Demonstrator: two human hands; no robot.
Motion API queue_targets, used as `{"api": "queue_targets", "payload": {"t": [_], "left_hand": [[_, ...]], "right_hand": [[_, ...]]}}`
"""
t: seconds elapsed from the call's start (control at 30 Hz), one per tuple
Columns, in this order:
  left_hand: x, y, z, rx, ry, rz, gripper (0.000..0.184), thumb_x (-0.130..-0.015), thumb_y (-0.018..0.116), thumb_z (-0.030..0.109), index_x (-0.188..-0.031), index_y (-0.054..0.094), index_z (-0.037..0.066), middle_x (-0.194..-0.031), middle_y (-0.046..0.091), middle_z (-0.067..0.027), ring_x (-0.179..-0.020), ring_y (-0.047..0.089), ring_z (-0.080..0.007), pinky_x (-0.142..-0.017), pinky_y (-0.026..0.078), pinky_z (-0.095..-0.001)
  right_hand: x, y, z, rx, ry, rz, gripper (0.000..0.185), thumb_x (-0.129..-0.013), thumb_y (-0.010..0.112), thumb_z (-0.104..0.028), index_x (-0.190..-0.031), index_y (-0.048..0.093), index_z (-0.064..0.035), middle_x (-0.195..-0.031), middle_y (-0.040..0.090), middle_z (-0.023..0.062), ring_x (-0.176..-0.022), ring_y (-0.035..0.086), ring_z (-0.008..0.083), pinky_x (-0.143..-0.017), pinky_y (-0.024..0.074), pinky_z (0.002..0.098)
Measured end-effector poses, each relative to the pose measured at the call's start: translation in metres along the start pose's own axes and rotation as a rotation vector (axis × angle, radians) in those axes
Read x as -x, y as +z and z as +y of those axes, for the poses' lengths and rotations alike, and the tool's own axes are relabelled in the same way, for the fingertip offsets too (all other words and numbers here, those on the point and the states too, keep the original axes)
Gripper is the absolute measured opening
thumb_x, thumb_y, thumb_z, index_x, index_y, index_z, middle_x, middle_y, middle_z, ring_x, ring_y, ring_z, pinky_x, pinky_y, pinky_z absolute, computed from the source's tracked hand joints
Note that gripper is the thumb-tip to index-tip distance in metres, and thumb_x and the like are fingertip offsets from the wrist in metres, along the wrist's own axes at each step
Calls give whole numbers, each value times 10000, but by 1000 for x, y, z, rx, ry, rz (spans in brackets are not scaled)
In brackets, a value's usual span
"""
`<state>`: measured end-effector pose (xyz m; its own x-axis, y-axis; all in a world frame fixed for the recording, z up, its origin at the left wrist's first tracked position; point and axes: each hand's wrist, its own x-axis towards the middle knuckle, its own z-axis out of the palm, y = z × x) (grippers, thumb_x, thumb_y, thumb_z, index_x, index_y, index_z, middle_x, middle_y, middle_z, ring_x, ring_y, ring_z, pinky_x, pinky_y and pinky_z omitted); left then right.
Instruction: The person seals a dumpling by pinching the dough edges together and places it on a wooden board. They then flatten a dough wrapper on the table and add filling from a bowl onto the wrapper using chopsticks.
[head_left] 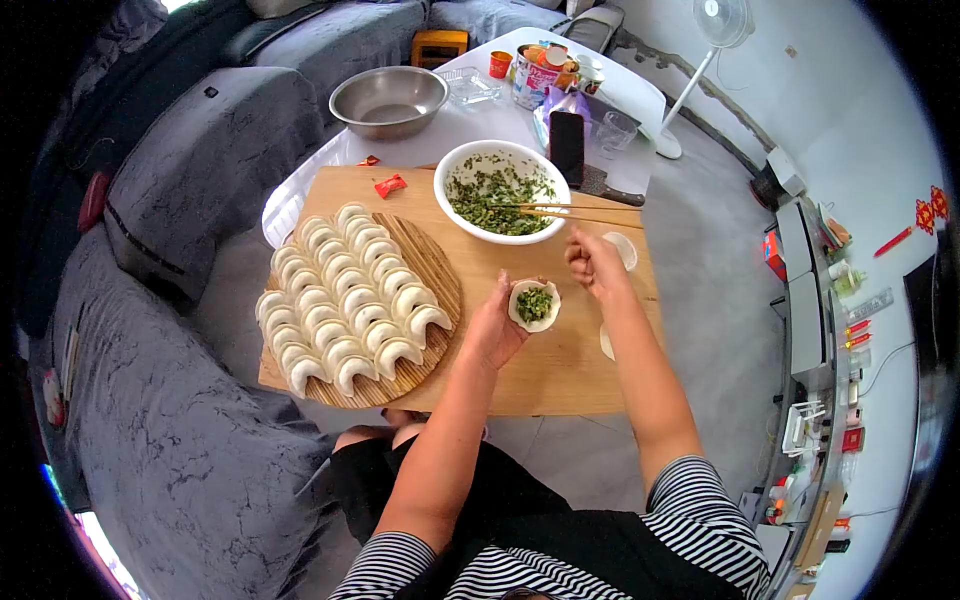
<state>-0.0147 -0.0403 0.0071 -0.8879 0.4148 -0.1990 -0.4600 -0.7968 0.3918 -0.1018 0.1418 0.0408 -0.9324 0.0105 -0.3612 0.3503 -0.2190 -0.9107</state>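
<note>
Dumpling wrapper (544, 323), thin and round, sits above the smooth wooden board (555, 375). On that, a striped round board (432, 262) bears rows of plump crescent dumplings (345, 292); a white bowl (510, 237) holds chopped greens (492, 190). Left hand (498, 325) cups the wrapper, thumb up, fingers beneath. Right hand (595, 262) curls near wooden chopsticks (595, 212); I cannot tell whether its fingertips meet. Green filling (534, 303) mounds in the wrapper.
</note>
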Motion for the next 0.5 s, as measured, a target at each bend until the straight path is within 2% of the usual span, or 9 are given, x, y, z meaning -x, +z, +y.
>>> {"api": "queue_targets", "payload": {"t": [0.03, 0.07, 0.1, 0.17, 0.2, 0.27, 0.33, 0.5], "left_hand": [[-1, 0, -2, -14, -23, 6, 576, -995, 242, 430, -1183, 477, -61, -1179, 549, -186, -1089, 556, -295, -956, 450, -395], [-3, 0, -4, -16, -29, 1, 576, -995, 242, 430, -1183, 477, -61, -1179, 549, -186, -1089, 556, -295, -956, 450, -395], [-3, 1, -7, -20, -46, 24, 586, -991, 250, 444, -1189, 470, -62, -1194, 542, -183, -1090, 558, -289, -947, 458, -395], [-2, 3, -15, -26, -78, 46, 597, -986, 258, 457, -1196, 463, -62, -1210, 535, -180, -1091, 559, -282, -939, 466, -396], [1, 9, -15, -68, -97, 23, 608, -983, 261, 468, -1208, 452, -64, -1223, 527, -178, -1098, 556, -276, -936, 470, -399], [4, 16, -18, -113, -123, -2, 620, -979, 264, 478, -1220, 441, -66, -1236, 519, -176, -1105, 553, -270, -934, 475, -403], [4, 20, -22, -89, -141, -66, 590, -990, 235, 454, -1198, 472, -45, -1180, 554, -160, -1091, 562, -247, -913, 489, -385], [-6, 21, -31, -73, -167, -109, 603, -990, 216, 457, -1215, 456, -48, -1194, 546, -171, -1093, 562, -256, -906, 500, -390]], "right_hand": [[14, -1, 0, 131, -42, -59, 249, -849, 649, -282, -858, 594, -40, -688, 577, 48, -483, 458, 70, -375, 301, 184], [30, -2, 1, 304, -96, -116, 221, -885, 599, -251, -897, 629, -33, -759, 621, 34, -600, 520, 64, -481, 391, 196], [42, -3, 3, 301, -95, -106, 221, -885, 599, -251, -897, 629, -33, -759, 621, 34, -600, 520, 64, -481, 391, 196], [61, -9, 7, 375, -181, -292, 208, -906, 559, -217, -951, 644, -33, -815, 643, 15, -685, 542, 59, -591, 432, 217], [65, -13, 8, 370, -179, -291, 200, -913, 541, -196, -956, 647, -32, -833, 648, 7, -699, 548, 61, -623, 431, 220], [68, -21, 9, 387, -176, -291, 201, -912, 540, -196, -950, 649, -30, -830, 647, 5, -700, 548, 62, -622, 427, 217], [71, -28, 9, 407, -175, -298, 202, -910, 540, -195, -944, 650, -29, -826, 646, 2, -701, 548, 64, -621, 423, 215], [76, -38, 8, 364, -236, -287, 190, -890, 571, -194, -917, 659, -29, -824, 648, 1, -701, 555, 62, -623, 426, 211]]}}
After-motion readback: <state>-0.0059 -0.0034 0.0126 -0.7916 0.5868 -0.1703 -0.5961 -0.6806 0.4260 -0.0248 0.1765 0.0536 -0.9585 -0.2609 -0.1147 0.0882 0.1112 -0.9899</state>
